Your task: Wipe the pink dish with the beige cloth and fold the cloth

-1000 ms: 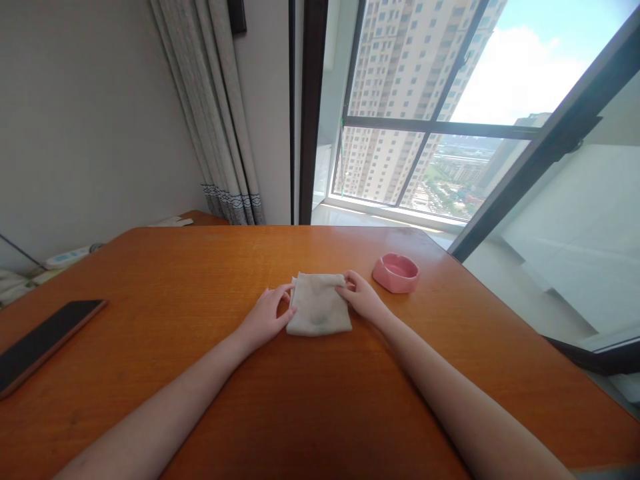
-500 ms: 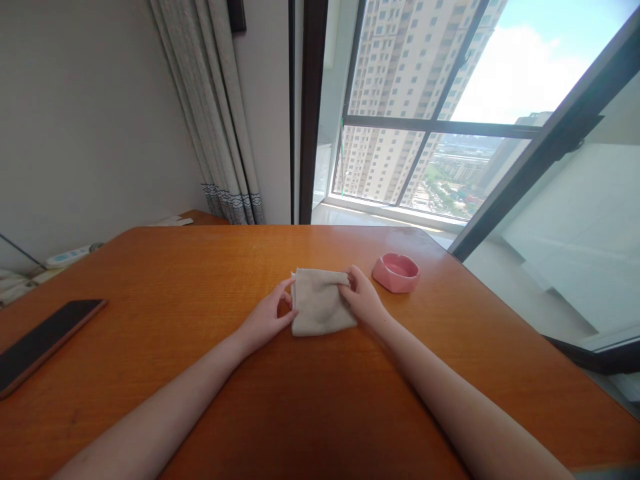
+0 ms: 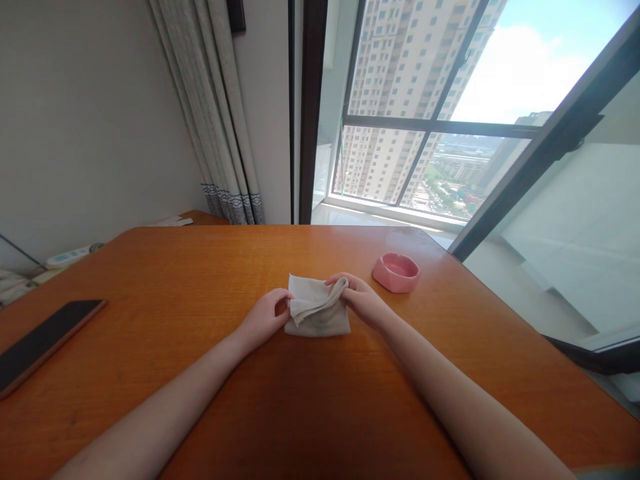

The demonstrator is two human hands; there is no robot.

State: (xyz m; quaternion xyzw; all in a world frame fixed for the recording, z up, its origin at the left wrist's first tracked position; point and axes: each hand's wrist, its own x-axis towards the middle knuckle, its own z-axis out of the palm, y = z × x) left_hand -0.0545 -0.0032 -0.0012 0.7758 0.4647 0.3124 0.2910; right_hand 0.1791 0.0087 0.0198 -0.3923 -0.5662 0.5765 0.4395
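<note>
A pale beige cloth [image 3: 320,327] lies folded on the wooden table, its upper layer lifted and curled over toward me. My left hand [image 3: 267,313] pinches the cloth's left edge between thumb and fingers. At the upper right corner, my right hand [image 3: 363,298] grips the raised fold, with the fingers on top and the thumb tucked beneath. Part of the cloth under the curled layer is hidden.
A pink octagonal ashtray [image 3: 397,273] stands beyond my right hand. A dark phone [image 3: 45,340] rests at the table's left side. The brown table [image 3: 210,260] ends at a far edge before the curtain [image 3: 220,133] and a large window.
The cloth's top layer has been raised and bent over toward me and the left. My right hand has moved slightly left with it; the left hand stays at the left edge.
</note>
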